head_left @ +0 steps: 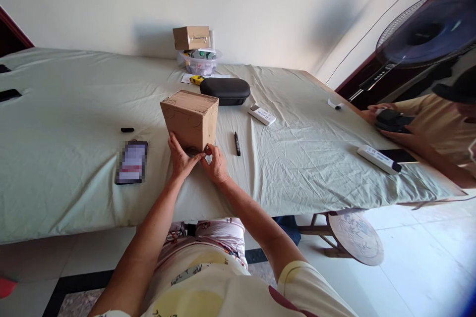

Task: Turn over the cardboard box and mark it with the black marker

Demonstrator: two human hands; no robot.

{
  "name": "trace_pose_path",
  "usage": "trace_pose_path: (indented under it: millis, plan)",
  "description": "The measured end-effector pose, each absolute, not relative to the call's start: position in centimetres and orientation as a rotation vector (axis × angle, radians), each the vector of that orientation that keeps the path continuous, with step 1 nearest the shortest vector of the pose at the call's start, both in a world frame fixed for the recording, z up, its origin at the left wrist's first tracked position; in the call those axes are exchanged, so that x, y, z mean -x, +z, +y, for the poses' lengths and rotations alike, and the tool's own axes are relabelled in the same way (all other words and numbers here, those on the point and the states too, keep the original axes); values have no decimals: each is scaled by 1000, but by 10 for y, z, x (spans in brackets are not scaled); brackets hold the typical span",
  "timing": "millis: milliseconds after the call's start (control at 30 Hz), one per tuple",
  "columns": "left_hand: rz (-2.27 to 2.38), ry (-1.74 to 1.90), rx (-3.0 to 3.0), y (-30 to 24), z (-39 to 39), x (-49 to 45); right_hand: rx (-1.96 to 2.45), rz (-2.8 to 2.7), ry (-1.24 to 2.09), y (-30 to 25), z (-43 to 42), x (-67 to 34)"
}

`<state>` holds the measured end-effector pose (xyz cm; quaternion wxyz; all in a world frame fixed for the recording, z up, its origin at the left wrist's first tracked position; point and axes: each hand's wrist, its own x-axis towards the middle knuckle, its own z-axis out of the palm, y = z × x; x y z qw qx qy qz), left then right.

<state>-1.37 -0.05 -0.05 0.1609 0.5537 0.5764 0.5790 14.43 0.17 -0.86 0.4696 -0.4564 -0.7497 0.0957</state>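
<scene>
A brown cardboard box with dark pen lines on its top stands on the cloth in front of me. My left hand grips its lower front, fingers against the face and thumb stretched toward the right. At the lower right corner of the box, my right hand pinches the edge, its fingertips close to the left thumb. A dark patch shows at the bottom edge between the hands; I cannot make out what it is. To the right lies a black marker, and its likely cap is left of the box.
A phone lies on the left. Behind the box are a black case, a yellow tape measure and a plastic basket with a small carton on it. A white device lies rightward. Another person sits far right, near a fan.
</scene>
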Motion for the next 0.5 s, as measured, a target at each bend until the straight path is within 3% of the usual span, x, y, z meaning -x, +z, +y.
trace_pose_path:
  millis: [500]
  plan:
    - [1558,1696,-1512,3,1,19,1132,-1934,238,0,-1,-144]
